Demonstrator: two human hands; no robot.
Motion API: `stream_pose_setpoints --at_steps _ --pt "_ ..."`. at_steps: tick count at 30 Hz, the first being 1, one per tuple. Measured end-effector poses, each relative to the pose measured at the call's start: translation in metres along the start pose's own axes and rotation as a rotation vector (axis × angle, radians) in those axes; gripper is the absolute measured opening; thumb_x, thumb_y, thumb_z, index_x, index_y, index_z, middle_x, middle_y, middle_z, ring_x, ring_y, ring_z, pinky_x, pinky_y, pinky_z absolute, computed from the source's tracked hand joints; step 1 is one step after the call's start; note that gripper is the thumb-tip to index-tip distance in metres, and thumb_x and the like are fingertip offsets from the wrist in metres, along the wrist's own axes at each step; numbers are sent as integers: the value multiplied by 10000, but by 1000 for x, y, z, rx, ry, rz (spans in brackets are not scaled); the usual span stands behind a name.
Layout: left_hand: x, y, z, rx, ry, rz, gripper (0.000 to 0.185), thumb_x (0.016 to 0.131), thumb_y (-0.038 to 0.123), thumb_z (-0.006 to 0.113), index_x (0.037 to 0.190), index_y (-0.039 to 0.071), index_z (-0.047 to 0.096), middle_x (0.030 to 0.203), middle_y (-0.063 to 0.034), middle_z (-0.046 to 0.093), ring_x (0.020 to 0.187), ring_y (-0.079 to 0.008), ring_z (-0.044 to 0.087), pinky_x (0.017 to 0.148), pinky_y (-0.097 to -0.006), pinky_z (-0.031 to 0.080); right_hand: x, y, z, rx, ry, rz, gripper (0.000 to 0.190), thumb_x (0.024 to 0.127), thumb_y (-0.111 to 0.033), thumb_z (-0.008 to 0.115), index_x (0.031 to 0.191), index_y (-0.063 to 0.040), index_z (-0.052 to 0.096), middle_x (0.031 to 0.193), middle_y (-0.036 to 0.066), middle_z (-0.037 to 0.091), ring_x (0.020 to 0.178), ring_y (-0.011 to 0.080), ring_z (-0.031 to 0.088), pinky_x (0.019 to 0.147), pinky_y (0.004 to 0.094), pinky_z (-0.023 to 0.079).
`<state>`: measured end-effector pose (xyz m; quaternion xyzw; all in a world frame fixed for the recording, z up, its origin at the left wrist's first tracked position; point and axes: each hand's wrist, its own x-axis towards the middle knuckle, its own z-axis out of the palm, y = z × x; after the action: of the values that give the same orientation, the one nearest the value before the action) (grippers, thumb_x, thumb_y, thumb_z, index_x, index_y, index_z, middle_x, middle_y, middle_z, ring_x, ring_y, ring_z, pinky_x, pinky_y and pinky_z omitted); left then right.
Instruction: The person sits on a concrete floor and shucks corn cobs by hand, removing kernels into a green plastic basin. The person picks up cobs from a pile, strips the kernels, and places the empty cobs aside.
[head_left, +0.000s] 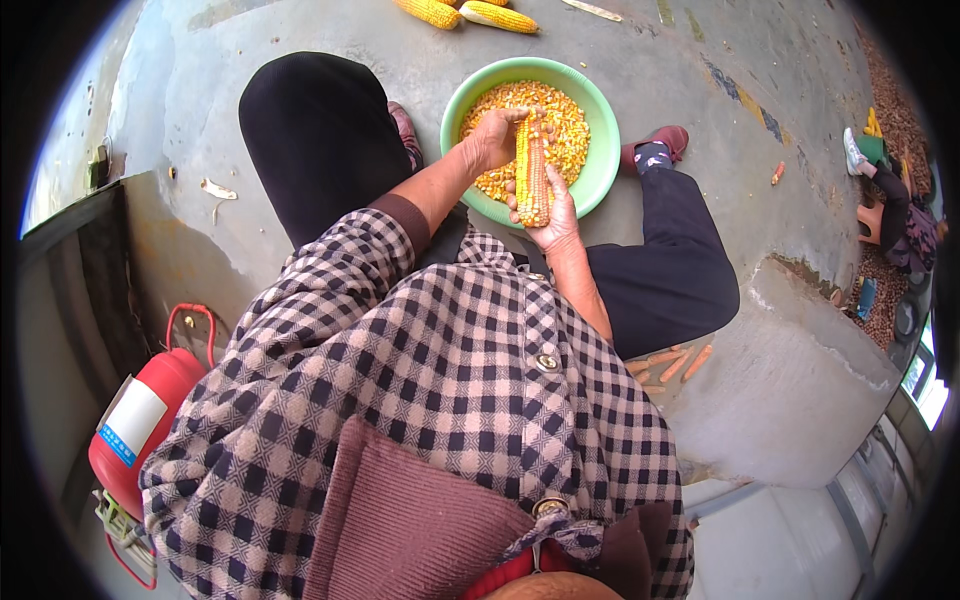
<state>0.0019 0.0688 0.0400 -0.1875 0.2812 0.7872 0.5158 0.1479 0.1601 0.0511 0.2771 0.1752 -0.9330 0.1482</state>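
Note:
A corn cob (531, 180) stands lengthwise between my hands, above a green plastic basin (606, 150). Yellow kernels cover its left side, while much of the right side is stripped to the reddish core. My left hand (493, 139) is at the cob's upper end, its fingers partly hidden behind the cob. Around the lower end my right hand (557, 214) is closed, thumb along the right side. Loose corn kernels (529, 94) fill the bottom of the basin, which rests on the concrete floor between my feet.
Several unshelled corn cobs (499, 16) lie beyond the basin. Stripped cobs (675, 364) are on the floor behind my right knee. A red fire extinguisher (161, 397) is at the left. Another person (900, 217) sits at the far right near a brown heap (889, 97).

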Motion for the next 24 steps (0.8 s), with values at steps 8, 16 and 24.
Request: stream_pose_setpoints --at_steps 8,16,24 --pt "9 2 -9 80 30 -20 264 953 197 453 1139 24 530 1076 -202 608 995 -332 603 924 -484 462 -5 2 12 -256 129 -101 393 899 -386 577 1133 -93 459 719 154 611 491 249 612 385 352 518" --pt "15 -7 -14 186 191 9 173 911 101 513 1040 -10 547 903 -171 627 793 -300 646 730 -441 548 1 11 12 -445 235 -182 378 896 -385 591 1071 -79 456 681 127 598 454 218 593 335 321 482" --pt "23 -11 -26 182 232 43 115 917 110 497 961 11 536 800 -147 611 702 -289 633 652 -422 549 5 19 11 -658 314 -325 313 900 -278 622 1093 -41 553 804 28 580 622 94 567 527 250 480"
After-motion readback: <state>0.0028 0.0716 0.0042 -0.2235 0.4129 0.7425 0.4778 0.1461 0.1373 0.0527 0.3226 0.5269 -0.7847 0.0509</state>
